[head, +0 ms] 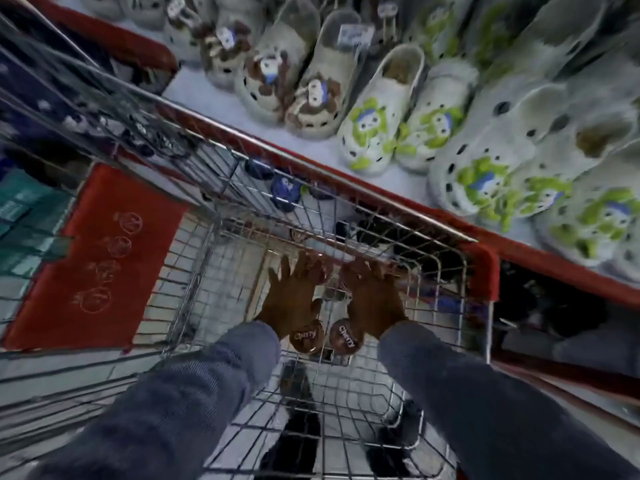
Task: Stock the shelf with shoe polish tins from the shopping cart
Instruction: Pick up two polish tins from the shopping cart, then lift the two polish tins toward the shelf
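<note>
Both my hands reach down into the wire shopping cart (446,258), palms down. My left hand (294,296) has its fingers spread and holds nothing. My right hand (374,299) lies beside it, fingers stretched toward the cart's far wall. Two round brown shoe polish tins marked "Cherry" lie on the cart floor by my wrists, one (307,336) under the left and one (346,337) under the right. More brown tins (323,271) show blurred under my fingertips. Dark blue round tins (285,191) show through the far wire.
A white shelf with a red front edge (346,183) runs diagonally behind the cart, packed with several pale clogs (377,116). A darker lower shelf (554,313) lies at the right. The cart's red seat flap (100,254) is at the left. My dark shoes show below the cart.
</note>
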